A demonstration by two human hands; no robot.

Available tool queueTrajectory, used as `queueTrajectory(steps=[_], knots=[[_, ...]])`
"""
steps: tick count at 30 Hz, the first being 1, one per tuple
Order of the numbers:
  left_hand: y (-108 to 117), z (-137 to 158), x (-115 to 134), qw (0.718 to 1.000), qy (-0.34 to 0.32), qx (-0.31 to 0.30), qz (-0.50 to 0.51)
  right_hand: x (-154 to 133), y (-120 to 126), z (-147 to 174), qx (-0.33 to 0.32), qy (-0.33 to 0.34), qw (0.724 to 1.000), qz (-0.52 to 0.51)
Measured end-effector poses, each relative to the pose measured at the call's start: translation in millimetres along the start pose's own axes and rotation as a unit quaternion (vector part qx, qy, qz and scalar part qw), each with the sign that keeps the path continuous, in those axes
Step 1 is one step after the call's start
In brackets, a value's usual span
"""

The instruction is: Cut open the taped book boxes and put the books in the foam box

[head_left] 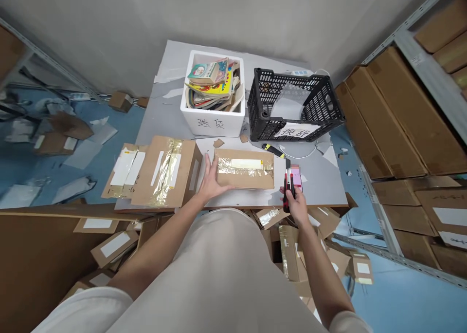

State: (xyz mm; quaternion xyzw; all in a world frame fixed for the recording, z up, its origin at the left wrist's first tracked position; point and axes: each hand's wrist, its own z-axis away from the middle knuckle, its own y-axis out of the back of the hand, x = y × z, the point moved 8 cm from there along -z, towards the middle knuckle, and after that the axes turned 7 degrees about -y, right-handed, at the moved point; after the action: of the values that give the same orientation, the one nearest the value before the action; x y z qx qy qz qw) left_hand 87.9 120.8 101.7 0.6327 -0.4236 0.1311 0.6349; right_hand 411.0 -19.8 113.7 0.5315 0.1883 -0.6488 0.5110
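Your right grip [299,207], in the head view, was closed round a red-and-black cutter [286,204]. Your left grip [210,183] was spread wide against the left end of a box [245,181] near the front edge of the table [323,192]. Its tape [269,165] looked whole, so any cutting seemed not yet begun; the larger box [145,172] alongside also appeared sealed.

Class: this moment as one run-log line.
left hand: against taped cardboard box; right hand: holding red-black utility knife; behind: foam box of books, black crate
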Motion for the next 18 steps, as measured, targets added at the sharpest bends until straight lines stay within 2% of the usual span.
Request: queueTrajectory(steps=[2, 4, 6, 8, 11, 15, 18], knots=[[-3, 19, -20, 0.997, 0.063, 0.023, 0.046, 11, -24, -16, -0.004, -0.006, 0.999, -0.048], [-17, 39, -41, 0.984, 0.136, 0.009, 0.114, 21, -43, -26, -0.013, -0.018, 0.997, -0.070], [-32, 54, -55, 0.963, 0.188, -0.009, 0.194, 27, -52, -32, -0.021, -0.024, 0.996, -0.083], [-34, 61, -57, 0.949, 0.201, -0.009, 0.242, 28, -52, -36, -0.024, -0.015, 0.996, -0.089], [-15, 56, -49, 0.958, 0.187, 0.018, 0.216, 23, -46, -43, -0.034, 0.005, 0.992, -0.121], [17, 40, -42, 0.969, 0.209, 0.082, 0.107, 8, -50, -59, -0.051, 0.019, 0.987, -0.153], [24, 21, -41, 0.970, 0.229, 0.074, 0.037, -4, -57, -75, -0.042, 0.027, 0.992, -0.118]])
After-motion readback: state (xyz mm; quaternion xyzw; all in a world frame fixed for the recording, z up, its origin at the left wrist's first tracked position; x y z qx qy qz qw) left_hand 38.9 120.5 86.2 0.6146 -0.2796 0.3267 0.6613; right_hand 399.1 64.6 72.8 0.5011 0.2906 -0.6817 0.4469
